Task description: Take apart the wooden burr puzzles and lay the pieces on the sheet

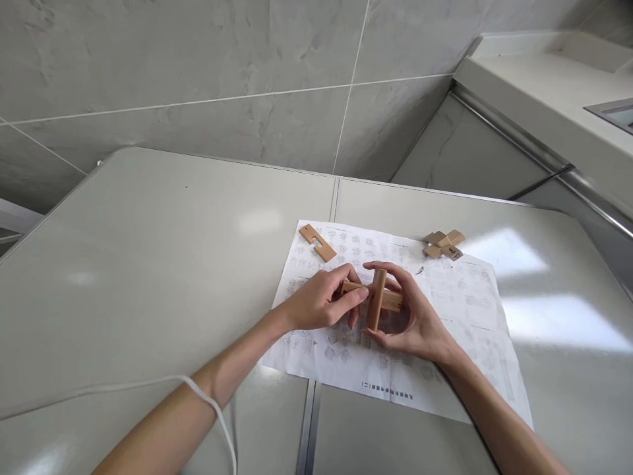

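Between my hands is a wooden interlocking puzzle (377, 300) made of crossed flat pieces, held above a printed sheet. My left hand (329, 297) pinches the left end of the lengthwise piece, thumb on top near the crossing. My right hand (413, 313) grips the upright crosspiece at its two ends, thumb below and fingers above. A loose flat wooden piece with a notch (324, 249) lies on the sheet's upper left. Parts of the puzzle are hidden behind my fingers.
The creased instruction sheet (445, 389) with small diagrams lies across the table seam. A star-shaped wooden puzzle (444, 244) sits at its upper right. A white cable (148, 381) crosses my left forearm. Tiled wall (198, 53) stands behind the table (148, 264); a white counter (534, 79) is right.
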Motion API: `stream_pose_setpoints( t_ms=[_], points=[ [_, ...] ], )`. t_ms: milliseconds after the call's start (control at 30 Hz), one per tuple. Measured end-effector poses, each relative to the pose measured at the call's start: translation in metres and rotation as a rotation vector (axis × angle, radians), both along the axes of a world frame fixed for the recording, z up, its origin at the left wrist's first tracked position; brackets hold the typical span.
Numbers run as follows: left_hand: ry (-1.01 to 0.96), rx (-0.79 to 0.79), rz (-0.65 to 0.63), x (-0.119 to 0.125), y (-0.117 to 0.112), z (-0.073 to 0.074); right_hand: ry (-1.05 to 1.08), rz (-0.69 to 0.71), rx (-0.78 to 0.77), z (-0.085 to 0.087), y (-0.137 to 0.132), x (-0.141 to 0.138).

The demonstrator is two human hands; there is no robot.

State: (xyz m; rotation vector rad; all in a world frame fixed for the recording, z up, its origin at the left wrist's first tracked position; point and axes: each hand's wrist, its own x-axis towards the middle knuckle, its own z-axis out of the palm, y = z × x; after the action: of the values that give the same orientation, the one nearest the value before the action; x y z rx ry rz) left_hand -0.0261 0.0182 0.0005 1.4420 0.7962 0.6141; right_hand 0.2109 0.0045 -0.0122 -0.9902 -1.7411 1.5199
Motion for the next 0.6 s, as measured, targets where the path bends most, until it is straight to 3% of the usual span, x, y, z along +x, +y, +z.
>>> stream_pose_setpoints(
  t_ms=[600],
  points=[
    [-0.014, -0.008, 0.002, -0.0006, -0.0010, -0.0021, -0.062, -0.025, 0.154, -0.0002, -0.0003, 0.0005]
  ],
)
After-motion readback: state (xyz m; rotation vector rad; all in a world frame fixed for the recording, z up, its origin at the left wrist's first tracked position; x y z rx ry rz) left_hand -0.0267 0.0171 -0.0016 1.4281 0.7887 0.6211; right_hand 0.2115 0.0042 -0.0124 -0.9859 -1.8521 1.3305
